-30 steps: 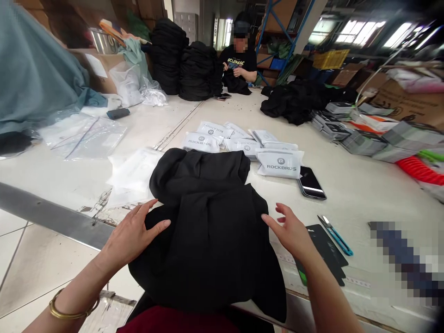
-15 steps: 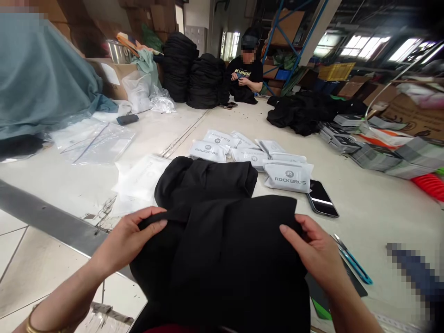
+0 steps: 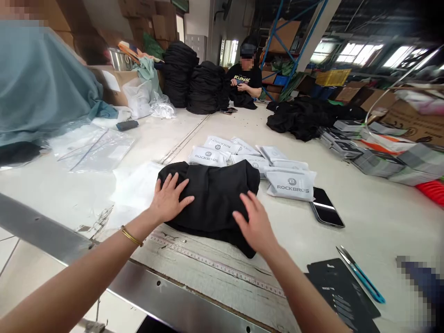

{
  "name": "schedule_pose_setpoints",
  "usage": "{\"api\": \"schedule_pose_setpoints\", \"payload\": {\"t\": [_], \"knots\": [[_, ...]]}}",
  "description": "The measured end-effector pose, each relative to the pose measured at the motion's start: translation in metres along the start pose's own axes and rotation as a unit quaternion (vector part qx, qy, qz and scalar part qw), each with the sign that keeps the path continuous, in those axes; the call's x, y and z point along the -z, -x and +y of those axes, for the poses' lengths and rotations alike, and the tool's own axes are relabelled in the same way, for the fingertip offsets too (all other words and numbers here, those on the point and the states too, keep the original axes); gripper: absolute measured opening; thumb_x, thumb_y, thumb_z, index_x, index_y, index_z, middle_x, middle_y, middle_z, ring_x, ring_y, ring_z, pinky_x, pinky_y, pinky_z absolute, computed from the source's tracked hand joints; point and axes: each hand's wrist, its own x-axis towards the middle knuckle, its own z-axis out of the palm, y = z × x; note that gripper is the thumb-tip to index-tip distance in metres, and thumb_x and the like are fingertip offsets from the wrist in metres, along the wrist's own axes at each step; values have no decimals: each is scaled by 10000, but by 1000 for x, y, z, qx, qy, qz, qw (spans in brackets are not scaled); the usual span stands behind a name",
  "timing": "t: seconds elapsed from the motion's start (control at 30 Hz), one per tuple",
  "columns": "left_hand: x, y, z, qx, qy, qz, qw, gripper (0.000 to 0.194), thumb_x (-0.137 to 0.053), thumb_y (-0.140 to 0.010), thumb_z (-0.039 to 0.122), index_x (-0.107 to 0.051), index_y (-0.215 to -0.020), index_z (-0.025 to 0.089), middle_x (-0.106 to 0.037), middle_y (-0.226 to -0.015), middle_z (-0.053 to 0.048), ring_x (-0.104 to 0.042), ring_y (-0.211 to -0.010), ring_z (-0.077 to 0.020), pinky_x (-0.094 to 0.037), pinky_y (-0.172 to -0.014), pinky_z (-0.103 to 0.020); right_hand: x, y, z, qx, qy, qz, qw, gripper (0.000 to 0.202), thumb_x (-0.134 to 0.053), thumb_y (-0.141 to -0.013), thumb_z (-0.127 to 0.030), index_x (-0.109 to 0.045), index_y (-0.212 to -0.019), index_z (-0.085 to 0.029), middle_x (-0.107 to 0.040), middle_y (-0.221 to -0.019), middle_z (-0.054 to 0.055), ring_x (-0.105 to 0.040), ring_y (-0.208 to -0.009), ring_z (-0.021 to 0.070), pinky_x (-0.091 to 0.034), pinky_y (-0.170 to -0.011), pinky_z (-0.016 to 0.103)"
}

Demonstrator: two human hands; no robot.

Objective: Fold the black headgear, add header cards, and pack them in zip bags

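Observation:
Black folded fabric (image 3: 211,203) lies on the table in front of me, its exact kind of garment not plain. My left hand (image 3: 169,196) rests on its left part with the fingers spread. On the right part of the cloth lies my right hand (image 3: 253,219), fingers apart and palm down. White pouches printed ROCKBROS (image 3: 290,184) lie in a group just behind the fabric. To the left, partly under my left forearm, are white translucent bags (image 3: 133,192).
A phone (image 3: 328,207), blue-handled snips (image 3: 362,275) and black cards (image 3: 342,296) lie at the right. A measuring tape (image 3: 215,264) runs along the front edge. Across the table sits a person (image 3: 244,81) beside stacked black cloth (image 3: 206,88). Clear plastic bags (image 3: 100,148) lie left.
The black cloth held up near my body is now down flat on the table, uncovering the front edge and tape. Both hands moved forward and inward, from pinching its edges to lying spread on it.

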Motion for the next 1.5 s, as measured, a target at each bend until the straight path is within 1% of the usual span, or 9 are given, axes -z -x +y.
{"api": "schedule_pose_setpoints", "payload": {"t": [0.17,0.33,0.47,0.77,0.97,1.1,1.23,1.33,1.5], "knots": [[-37,10,-5,-4,-6,-12,1000,679,-324,-834,648,-306,-1402,278,-272,-1473,-143,-204,-1349,-358,-195,-1031,-585,-15,55,-5,75,49,-91,992,432,-499,-861,-388,-518,-1239,-179,-477,-1342,131,-386,-1269,325,-343,-1014,559],[-13,16,8,-26,0,36,999,617,-341,-861,593,-388,-1364,239,-262,-1476,-145,-170,-1359,-360,-161,-1039,-599,-7,53,0,76,5,19,997,233,-466,-884,-201,-640,-1039,-185,-618,-1146,113,-533,-1121,263,-450,-936,484],[10,38,31,-207,53,10,977,666,-439,-808,625,-381,-1364,263,-225,-1500,-83,-147,-1372,-323,-127,-1090,-531,8,51,-9,128,-37,91,987,236,-489,-864,-140,-610,-1065,-158,-633,-1111,114,-535,-1112,235,-457,-938,444],[-8,57,30,-235,47,-63,969,632,-474,-840,533,-288,-1401,310,-248,-1493,-48,-214,-1362,-275,-198,-1089,-490,5,71,4,114,35,-81,990,392,-569,-830,-325,-556,-1197,-188,-537,-1296,110,-438,-1239,300,-396,-988,531],[0,59,33,-223,63,-69,970,613,-493,-826,530,-346,-1377,304,-297,-1474,-45,-256,-1347,-276,-212,-1085,-487,-1,71,6,119,44,-35,991,290,-475,-874,-180,-588,-1140,-173,-594,-1229,107,-481,-1210,279,-424,-972,516],[19,46,46,-165,131,-11,978,388,-442,-859,522,-643,-1079,275,-629,-1177,-33,-510,-1163,-232,-272,-1062,-434,3,72,2,133,28,12,991,263,-428,-876,-112,-593,-1080,-133,-678,-1064,117,-578,-1092,265,-491,-891,464],[28,9,75,-133,124,64,981,412,-340,-907,496,-627,-1115,285,-575,-1256,-26,-437,-1229,-231,-233,-1076,-419,12,80,-10,177,-31,28,983,230,-442,-860,-105,-571,-1051,-114,-691,-878,112,-639,-805,202,-539,-708,353],[8,-20,93,-126,75,-6,989,530,-318,-872,593,-477,-1297,318,-346,-1453,-41,-221,-1354,-296,-133,-1085,-514,17,81,-15,184,-59,-4,981,201,-489,-847,-164,-577,-1023,-123,-679,-859,103,-620,-814,213,-527,-718,374],[-36,-40,99,-113,63,-88,988,648,-304,-806,697,-411,-1339,343,-318,-1464,-74,-197,-1348,-369,-150,-1030,-601,20,77,-11,157,-54,-66,984,448,-652,-744,-360,-560,-1121,-137,-595,-1187,155,-498,-1145,325,-450,-914,501]]}}
